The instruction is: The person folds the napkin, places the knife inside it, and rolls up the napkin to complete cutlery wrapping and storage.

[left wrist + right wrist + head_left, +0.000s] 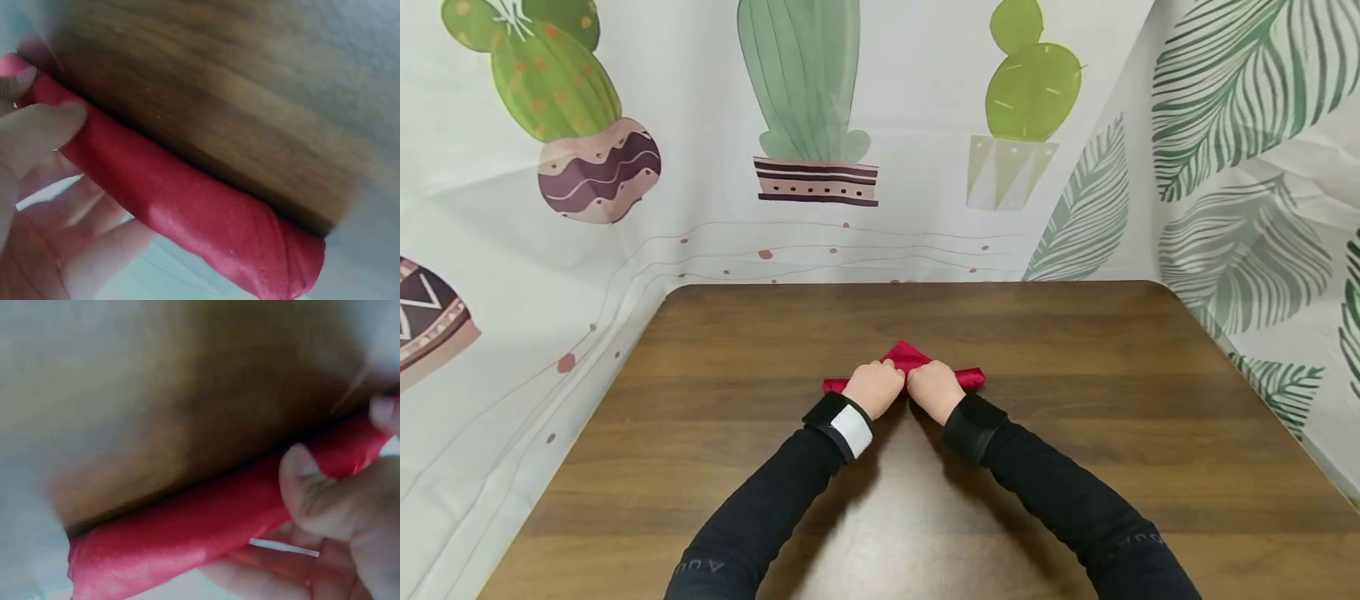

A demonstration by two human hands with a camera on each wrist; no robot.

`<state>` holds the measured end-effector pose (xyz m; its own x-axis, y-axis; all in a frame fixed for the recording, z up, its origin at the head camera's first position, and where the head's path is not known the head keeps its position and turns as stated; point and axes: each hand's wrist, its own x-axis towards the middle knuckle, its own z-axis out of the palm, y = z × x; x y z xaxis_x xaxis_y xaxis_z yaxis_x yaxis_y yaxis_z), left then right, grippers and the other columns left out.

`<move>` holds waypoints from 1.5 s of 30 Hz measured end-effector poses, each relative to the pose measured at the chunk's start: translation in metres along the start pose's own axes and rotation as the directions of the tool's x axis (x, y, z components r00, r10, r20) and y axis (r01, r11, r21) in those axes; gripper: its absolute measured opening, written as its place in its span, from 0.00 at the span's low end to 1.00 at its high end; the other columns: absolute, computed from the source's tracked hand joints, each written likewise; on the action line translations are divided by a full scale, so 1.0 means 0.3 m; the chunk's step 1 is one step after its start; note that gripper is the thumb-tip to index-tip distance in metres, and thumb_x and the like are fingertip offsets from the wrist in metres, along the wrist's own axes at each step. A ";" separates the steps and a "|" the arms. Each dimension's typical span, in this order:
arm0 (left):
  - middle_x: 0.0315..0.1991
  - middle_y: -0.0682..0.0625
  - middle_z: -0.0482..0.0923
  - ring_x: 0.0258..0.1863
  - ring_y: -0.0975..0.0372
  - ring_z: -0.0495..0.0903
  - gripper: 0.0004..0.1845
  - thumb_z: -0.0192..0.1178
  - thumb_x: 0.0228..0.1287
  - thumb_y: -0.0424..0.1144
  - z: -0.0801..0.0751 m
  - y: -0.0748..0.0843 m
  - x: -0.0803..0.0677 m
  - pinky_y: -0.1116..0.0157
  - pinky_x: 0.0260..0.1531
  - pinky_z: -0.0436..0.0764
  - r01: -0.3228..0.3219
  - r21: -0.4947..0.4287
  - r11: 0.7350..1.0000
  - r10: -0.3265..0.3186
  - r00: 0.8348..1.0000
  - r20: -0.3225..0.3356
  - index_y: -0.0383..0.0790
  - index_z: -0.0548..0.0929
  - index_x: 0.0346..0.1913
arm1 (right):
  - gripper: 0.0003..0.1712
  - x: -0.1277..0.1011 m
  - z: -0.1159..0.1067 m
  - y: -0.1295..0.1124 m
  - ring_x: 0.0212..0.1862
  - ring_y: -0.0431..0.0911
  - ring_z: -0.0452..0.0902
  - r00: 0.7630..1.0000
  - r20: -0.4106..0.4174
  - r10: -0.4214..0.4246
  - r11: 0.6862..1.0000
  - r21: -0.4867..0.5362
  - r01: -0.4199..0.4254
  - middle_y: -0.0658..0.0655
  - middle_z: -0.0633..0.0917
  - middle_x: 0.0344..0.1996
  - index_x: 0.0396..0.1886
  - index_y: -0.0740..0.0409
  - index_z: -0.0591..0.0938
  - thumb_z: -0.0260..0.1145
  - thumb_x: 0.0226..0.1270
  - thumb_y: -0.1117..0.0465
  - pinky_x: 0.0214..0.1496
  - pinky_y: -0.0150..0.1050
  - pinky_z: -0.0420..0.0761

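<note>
Item: red rolled cloth (904,358) on your wooden table (1075,400), at 12 o'clock, gripped by your left hand (874,387) and right hand (934,390).

Red cloth (907,357), smooth with a slight sheen, rolled into a long narrow tube lying across the wooden table. Its middle passes under the fingers of both hands, which meet side by side over it. One rolled end (275,256) extends outward beyond the left fingers (44,125); its tip shows diagonal overlapping layers. The other end (125,556) extends outward beyond the right thumb (312,494), which curls over the roll, the fingers beneath it. Past the fingertips, on the far side, a loose triangular corner of the cloth points away, still unrolled and flat.
</note>
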<state>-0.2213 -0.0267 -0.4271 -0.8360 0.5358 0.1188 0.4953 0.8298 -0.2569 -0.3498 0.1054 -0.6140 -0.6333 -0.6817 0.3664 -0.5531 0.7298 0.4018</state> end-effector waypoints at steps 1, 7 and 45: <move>0.26 0.45 0.77 0.23 0.54 0.77 0.05 0.56 0.56 0.31 0.000 0.001 0.000 0.59 0.20 0.77 0.007 0.005 1.000 -0.007 1.000 -0.003 0.40 0.81 0.28 | 0.14 0.006 0.046 0.014 0.13 0.50 0.69 1.000 -0.002 -0.026 0.999 0.028 0.026 0.50 0.72 0.08 0.10 0.49 0.72 0.57 0.53 0.63 0.15 0.45 0.71; 0.25 0.50 0.79 0.24 0.58 0.78 0.05 0.61 0.51 0.33 -0.013 -0.024 0.016 0.61 0.22 0.77 -0.025 0.033 0.999 0.024 0.998 0.053 0.44 0.81 0.21 | 0.14 0.001 0.063 0.044 0.11 0.46 0.63 0.988 -0.122 -0.096 0.994 0.047 0.102 0.47 0.64 0.06 0.09 0.48 0.66 0.59 0.45 0.63 0.13 0.40 0.67; 0.35 0.44 0.72 0.32 0.54 0.70 0.08 0.55 0.57 0.30 -0.009 -0.005 0.033 0.60 0.23 0.78 0.074 -0.037 0.997 -0.070 0.993 0.097 0.41 0.85 0.31 | 0.10 0.011 -0.297 -0.056 0.22 0.55 0.74 0.977 0.033 0.211 0.975 -0.082 -0.208 0.62 0.77 0.21 0.25 0.63 0.78 0.53 0.60 0.64 0.17 0.48 0.75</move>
<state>-0.2296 -0.0224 -0.4229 -0.8876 0.4587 0.0431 0.4406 0.8724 -0.2116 -0.2945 0.0863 -0.5447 -0.7533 -0.5101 0.4150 -0.3633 0.8489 0.3840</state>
